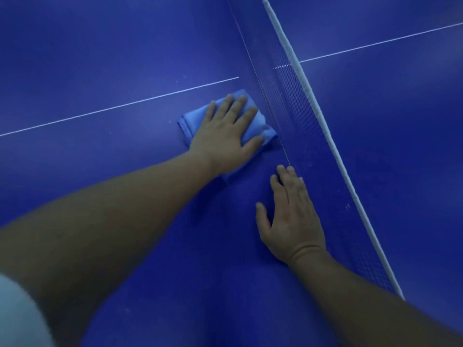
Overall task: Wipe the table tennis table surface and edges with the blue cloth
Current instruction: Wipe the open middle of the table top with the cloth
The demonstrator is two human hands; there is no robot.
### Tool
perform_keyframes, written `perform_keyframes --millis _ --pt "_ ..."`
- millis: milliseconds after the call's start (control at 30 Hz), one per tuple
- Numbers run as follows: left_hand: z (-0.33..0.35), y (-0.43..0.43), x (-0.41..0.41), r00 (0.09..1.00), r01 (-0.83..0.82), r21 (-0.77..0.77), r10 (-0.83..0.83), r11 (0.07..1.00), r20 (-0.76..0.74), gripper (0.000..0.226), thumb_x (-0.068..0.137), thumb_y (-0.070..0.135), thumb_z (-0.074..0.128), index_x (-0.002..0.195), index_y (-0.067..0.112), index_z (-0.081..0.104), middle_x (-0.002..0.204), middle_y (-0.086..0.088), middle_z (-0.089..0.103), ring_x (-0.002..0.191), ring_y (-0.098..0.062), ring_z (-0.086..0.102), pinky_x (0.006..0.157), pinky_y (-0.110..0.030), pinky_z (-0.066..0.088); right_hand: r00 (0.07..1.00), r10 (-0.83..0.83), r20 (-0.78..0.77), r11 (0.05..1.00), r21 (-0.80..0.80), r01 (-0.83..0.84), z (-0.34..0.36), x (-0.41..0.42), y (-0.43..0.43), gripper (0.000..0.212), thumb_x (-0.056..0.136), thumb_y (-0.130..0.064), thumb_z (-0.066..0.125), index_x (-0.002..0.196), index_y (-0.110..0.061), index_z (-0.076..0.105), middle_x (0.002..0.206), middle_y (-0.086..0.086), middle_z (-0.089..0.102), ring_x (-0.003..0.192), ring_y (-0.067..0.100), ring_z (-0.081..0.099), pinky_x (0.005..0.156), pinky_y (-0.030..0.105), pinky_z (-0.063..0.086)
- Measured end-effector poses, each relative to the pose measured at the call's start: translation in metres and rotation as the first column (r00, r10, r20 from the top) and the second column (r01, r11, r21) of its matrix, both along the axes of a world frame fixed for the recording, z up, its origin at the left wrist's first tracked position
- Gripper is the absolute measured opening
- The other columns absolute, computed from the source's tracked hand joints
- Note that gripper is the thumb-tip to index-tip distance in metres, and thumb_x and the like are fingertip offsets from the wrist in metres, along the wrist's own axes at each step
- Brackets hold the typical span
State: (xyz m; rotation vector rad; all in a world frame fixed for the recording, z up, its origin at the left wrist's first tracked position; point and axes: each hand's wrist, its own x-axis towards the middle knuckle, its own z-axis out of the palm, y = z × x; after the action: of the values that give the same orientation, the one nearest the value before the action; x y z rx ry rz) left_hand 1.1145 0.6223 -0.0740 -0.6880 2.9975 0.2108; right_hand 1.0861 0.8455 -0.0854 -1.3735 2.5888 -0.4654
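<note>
- Left hand point(225, 136) lies flat with straight fingers, pressing the folded, soft blue cloth point(193, 120) onto the smooth table point(100, 58).
- Right hand point(290, 216) rests flat and relaxed beside the mesh net point(283, 96).

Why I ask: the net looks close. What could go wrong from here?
The blue cloth under the left hand lies right by the net; a push toward it could snag or drag the mesh. The right hand rests flat on the table beside the net, so it may leave smears there.
</note>
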Motion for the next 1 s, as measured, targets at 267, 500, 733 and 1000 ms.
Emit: perform_keyframes --millis 267,500,733,1000 --pt "-0.007 -0.022 0.065 0.969 0.247 -0.054 -0.248 0.967 -0.005 0.076 0.095 0.071 0.028 0.157 0.027 0.032 0.167 -0.006 0.021 0.155 -0.026 0.016 0.124 -0.049 0.008 0.998 0.045 -0.044 0.995 0.09 -0.041 0.001 -0.002 0.0 0.071 0.097 -0.048 0.03 0.15 -0.003 0.04 0.164 0.013 0.024 0.154 0.026 0.014 0.126 0.041 0.006" --pt "-0.01 -0.002 0.045 0.875 0.483 -0.028 -0.482 0.875 0.028 0.072 0.1 0.067 0.024 0.158 0.025 0.027 0.168 -0.007 0.016 0.155 -0.027 0.01 0.124 -0.046 0.002 0.999 0.039 -0.019 0.997 0.072 -0.038 0.003 -0.003 0.0 0.072 0.096 -0.05 0.033 0.149 -0.002 0.043 0.163 0.013 0.027 0.154 0.026 0.017 0.126 0.041 0.008" --pt "-0.002 -0.044 -0.013 0.986 -0.161 -0.004 0.161 0.987 0.033 0.072 0.101 0.062 0.024 0.16 0.021 0.021 0.169 -0.008 0.01 0.155 -0.03 0.005 0.124 -0.052 0.002 0.998 0.035 -0.049 0.996 0.083 -0.03 0.004 -0.002 0.001 0.071 0.096 -0.049 0.033 0.147 0.0 0.044 0.162 0.014 0.029 0.153 0.027 0.018 0.125 0.043 0.012" --pt "-0.007 -0.001 -0.013 0.953 0.301 -0.022 -0.301 0.953 -0.03 0.065 0.102 0.06 0.03 0.157 0.026 0.03 0.167 -0.006 0.021 0.155 -0.027 0.014 0.124 -0.048 0.006 0.998 0.035 -0.056 0.997 0.072 -0.031 0.0 -0.003 0.0 0.069 0.097 -0.048 0.036 0.145 0.001 0.046 0.16 0.016 0.032 0.152 0.029 0.022 0.124 0.047 0.018"
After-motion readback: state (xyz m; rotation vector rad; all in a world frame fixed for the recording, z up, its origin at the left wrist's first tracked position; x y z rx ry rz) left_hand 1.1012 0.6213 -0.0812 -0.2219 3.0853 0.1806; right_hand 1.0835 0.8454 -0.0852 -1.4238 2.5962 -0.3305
